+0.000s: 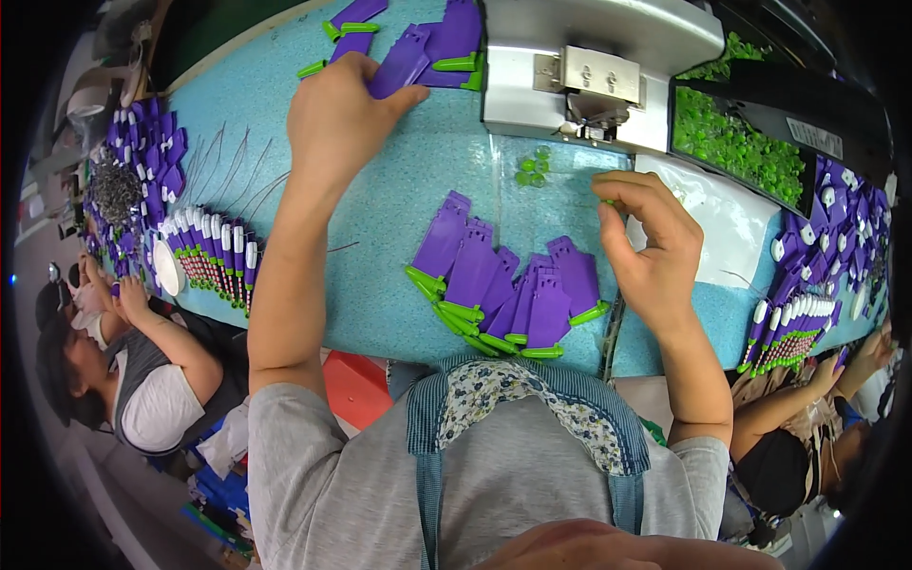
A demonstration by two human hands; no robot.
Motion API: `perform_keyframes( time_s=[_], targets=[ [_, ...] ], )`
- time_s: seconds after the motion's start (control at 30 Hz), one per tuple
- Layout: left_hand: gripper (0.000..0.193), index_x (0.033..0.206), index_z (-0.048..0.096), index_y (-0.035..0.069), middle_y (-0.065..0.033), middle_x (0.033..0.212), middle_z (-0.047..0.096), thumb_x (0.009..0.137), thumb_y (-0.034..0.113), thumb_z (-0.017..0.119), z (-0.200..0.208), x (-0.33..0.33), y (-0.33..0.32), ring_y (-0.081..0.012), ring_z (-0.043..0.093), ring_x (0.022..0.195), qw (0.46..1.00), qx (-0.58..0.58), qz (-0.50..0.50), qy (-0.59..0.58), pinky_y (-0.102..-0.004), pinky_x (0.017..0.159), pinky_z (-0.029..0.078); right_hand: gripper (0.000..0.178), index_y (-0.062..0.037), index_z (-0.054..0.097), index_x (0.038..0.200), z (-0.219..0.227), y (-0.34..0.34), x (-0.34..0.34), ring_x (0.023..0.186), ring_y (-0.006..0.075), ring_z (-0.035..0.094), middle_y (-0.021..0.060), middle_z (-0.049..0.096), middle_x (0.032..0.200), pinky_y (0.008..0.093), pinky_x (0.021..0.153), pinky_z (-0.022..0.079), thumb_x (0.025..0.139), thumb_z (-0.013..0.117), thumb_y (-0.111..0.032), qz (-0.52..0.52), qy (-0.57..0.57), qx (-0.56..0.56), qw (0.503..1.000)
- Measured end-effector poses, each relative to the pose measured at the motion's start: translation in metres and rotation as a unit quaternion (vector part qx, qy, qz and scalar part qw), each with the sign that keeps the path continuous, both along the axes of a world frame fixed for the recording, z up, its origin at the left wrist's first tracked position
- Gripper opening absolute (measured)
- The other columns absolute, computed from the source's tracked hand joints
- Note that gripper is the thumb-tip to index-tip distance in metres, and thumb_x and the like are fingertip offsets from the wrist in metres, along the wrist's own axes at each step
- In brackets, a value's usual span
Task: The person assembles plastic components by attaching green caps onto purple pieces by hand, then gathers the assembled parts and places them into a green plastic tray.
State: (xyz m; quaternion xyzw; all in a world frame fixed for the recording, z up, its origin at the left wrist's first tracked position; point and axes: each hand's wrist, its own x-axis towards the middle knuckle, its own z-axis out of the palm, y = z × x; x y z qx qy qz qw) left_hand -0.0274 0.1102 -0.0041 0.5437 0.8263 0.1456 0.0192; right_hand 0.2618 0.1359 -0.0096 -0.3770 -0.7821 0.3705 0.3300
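At the upper left of the work surface, my left hand (340, 122) spans a flat purple plastic piece (401, 63), its thumb and fingers against opposite edges. Other purple pieces with bright green tips (457, 65) lie around it. My right hand (655, 242) is closed in a pinch below the metal machine (601, 76), with a tiny bit of green showing between thumb and forefinger. Beside it sits a small cluster of clear green plastic parts (534, 167). Between my forearms, several purple pieces with green ends (478, 269) lie fanned out near the table's front edge.
A dark-edged tray (741, 142) full of small green parts stands right of the machine, near a white sheet (714, 214). Rows of purple-and-white assemblies (211, 245) and piles of purple pieces (841, 223) flank the surface. Other people work at both sides.
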Motion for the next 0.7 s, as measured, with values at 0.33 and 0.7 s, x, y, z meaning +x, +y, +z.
perform_keyframes(
  time_s=[0.33,0.7],
  targets=[
    [0.015,0.107,0.051,0.003,-0.0031,0.084,0.061,0.097,0.012,0.056,0.032,0.11,-0.068,-0.0076,0.056,0.069,0.735,0.033,-0.021,-0.677,-0.0234,0.064,0.048,0.032,0.0013,0.064,0.103,0.011,-0.02,0.017,0.071,0.0224,0.064,0.0124,0.068,0.088,0.029,0.062,0.051,0.073,0.074,0.005,0.054,0.112,-0.024,0.992],
    [0.027,0.11,0.056,0.003,0.0014,0.087,0.064,0.087,0.01,0.071,0.02,0.138,-0.067,-0.003,0.055,0.067,0.609,-0.027,0.003,-0.793,-0.0182,0.056,0.044,0.032,0.0032,0.065,0.102,0.018,-0.033,0.024,0.078,0.0266,0.065,0.0156,0.07,0.099,0.0322,0.066,0.054,0.072,0.075,0.003,0.047,0.102,-0.041,0.993]
  ],
)
